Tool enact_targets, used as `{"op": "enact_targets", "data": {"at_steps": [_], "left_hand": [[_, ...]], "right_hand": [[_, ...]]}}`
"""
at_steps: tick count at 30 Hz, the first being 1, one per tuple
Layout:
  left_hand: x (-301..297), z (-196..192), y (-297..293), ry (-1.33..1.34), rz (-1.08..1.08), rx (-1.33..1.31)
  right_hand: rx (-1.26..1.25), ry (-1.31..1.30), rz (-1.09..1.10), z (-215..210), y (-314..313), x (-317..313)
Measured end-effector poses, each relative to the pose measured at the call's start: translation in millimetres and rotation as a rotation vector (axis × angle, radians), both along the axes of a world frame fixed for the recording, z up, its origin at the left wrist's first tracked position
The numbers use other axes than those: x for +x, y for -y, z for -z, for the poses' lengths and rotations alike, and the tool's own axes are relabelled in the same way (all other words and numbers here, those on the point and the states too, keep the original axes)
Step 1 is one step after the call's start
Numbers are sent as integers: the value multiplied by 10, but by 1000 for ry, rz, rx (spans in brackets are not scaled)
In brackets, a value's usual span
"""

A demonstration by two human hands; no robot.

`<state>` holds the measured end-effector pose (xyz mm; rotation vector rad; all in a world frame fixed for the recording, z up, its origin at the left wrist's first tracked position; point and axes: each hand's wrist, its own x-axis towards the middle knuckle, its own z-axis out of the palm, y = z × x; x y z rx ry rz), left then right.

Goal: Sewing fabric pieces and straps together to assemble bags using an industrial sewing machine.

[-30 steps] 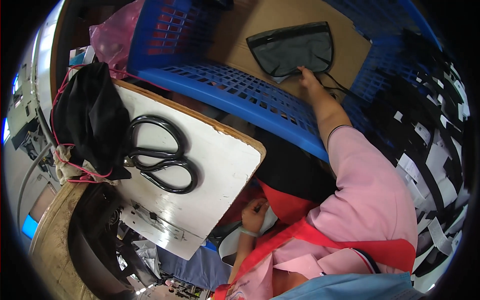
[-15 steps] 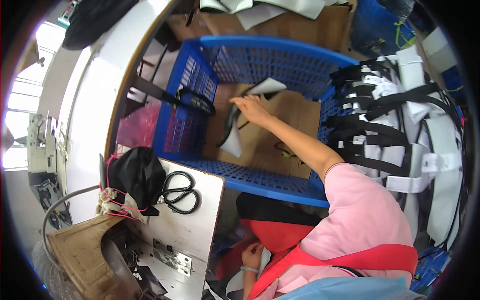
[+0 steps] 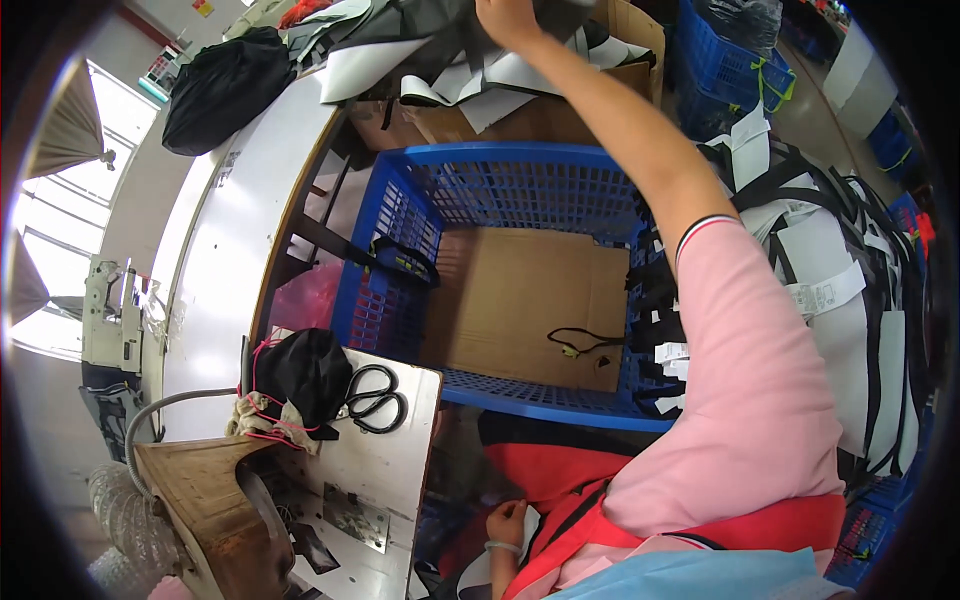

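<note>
Fabric pieces [image 3: 480, 75], grey and white, lie in a heap just beyond the far wall of the blue crate [image 3: 520, 165], which we take as our landmark. Our right hand [image 3: 508, 18] reaches over this far wall, with the arm stretched across the crate, and its fingers are closed on a dark piece at the top of the heap; the picture edge cuts off the fingertips, so we cannot tell exactly how they grip. Our left hand [image 3: 507, 522] stays low, on the near side of the crate, close to our red apron [image 3: 560, 480]; the fingers look curled against a pale piece of cloth there, but we cannot tell if they really hold it. Inside the crate we see a brown cardboard sheet [image 3: 520, 290] on the bottom, and a thin black cord [image 3: 585, 343] lies on it, near the right wall. Left of the crate's near corner stands a small white table [image 3: 400, 470], with black scissors [image 3: 375, 398] on it and a black bag [image 3: 305, 372] touching them. Right of the crate hang many black and white straps [image 3: 850, 290]. Far left of the crate, a black bundle [image 3: 225, 88] rests on a long white table [image 3: 230, 250].
</note>
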<state>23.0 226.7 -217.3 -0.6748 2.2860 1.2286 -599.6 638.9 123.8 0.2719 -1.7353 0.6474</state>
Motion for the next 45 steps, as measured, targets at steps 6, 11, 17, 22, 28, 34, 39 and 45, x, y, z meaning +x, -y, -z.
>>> {"op": "enact_targets", "data": {"at_steps": [6, 11, 17, 22, 28, 34, 39, 45], "left_hand": [[48, 150, 58, 29, 4, -1], [3, 89, 3, 11, 51, 1], [-78, -196, -23, -46, 257, -162], [-219, -523, -119, -175, 464, -242], [-186, -846, 113, -338, 421, -289], [125, -436, 57, -765, 684, -696], [749, 341, -101, -723, 537, -614], [1135, -2022, 85, -727, 428, 193]], "right_hand": [[-104, -160, -140, -347, -532, -797], [-240, 852, 343, 1114, -993, -923], [25, 1009, 35, 2213, -402, -23], [-483, 1025, -593, 1948, 516, 644], [146, 1477, -1647, 1120, 2084, 2676], [1063, 983, -1804, 2055, 3605, 5275], [1224, 1161, -1939, 2504, 4192, 6418], [1063, 1113, -2078, 2444, 4040, 5730]]}}
